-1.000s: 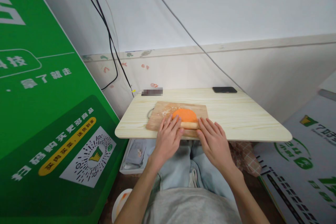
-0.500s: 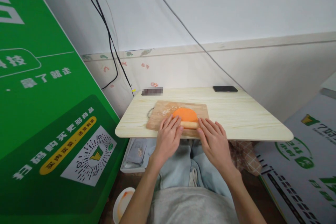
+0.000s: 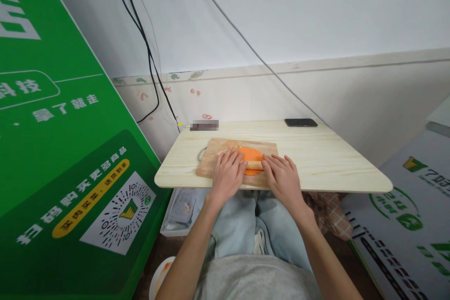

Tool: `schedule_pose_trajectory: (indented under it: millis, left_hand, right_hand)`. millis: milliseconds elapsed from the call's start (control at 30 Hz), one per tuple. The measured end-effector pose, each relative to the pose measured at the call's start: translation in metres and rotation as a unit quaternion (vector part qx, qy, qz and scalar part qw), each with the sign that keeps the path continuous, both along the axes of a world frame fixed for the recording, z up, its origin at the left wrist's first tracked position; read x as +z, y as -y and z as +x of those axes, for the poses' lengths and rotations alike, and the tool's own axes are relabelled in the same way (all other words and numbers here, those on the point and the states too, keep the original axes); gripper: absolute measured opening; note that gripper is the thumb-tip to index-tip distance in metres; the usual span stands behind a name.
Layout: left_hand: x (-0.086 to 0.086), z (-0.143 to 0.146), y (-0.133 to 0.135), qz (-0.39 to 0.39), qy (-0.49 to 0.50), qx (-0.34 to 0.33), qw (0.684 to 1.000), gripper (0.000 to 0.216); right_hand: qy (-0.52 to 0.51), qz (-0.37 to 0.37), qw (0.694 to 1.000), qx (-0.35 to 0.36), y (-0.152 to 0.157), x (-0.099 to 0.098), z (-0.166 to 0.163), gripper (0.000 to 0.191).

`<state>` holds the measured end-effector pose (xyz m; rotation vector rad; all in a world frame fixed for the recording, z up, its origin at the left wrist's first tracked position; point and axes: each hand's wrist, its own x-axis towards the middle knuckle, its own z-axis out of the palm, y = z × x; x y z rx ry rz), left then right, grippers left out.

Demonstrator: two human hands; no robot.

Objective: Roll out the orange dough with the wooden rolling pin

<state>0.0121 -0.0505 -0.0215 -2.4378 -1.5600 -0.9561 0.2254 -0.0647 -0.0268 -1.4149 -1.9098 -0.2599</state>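
Observation:
A flat round of orange dough (image 3: pixel 251 153) lies on a wooden cutting board (image 3: pixel 207 161). Across it runs a light wooden rolling pin (image 3: pixel 253 165), with dough showing on its far and near sides. My left hand (image 3: pixel 227 173) bears on the pin's left end, and my right hand (image 3: pixel 282 176) on its right end. The fingers of both hands lie over the pin and hide its ends. Whitish flour is on the board near my left fingertips. A metal ring handle (image 3: pixel 201 153) sticks out at the board's left edge.
The board rests on a pale wood table (image 3: pixel 333 164). At the back lie a black phone (image 3: pixel 301 123) and a blurred dark item (image 3: pixel 204 125). A green printed panel (image 3: pixel 87 150) stands left. Below are a white box (image 3: pixel 176 232) and a stained white bowl (image 3: pixel 154 279).
Both hands have moved the rolling pin forward from the dough's near edge onto its middle. Orange dough now shows on the near side of the pin as well.

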Motion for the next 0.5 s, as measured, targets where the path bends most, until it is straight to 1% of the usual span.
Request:
schedule_pose_trajectory:
  millis: [133, 233, 333, 500]
  left_hand:
    - [-0.010, -0.007, 0.029, 0.012, 0.005, -0.005, 1.000, 0.049]
    - [-0.013, -0.009, 0.038, 0.011, 0.011, -0.003, 1.000, 0.050]
    - [-0.009, -0.006, 0.026, 0.003, 0.012, 0.001, 1.000, 0.050]
    - [0.005, 0.002, -0.012, -0.007, -0.010, 0.014, 1.000, 0.047]
  right_hand:
    - [-0.010, 0.034, 0.999, 0.009, 0.031, -0.005, -0.002, 0.051]
    - [-0.004, 0.035, 0.999, 0.014, 0.039, -0.006, -0.001, 0.051]
    - [0.015, 0.014, 1.000, 0.012, 0.025, -0.003, 0.000, 0.052]
    - [0.049, -0.020, 0.999, -0.008, -0.011, 0.009, 0.000, 0.053]
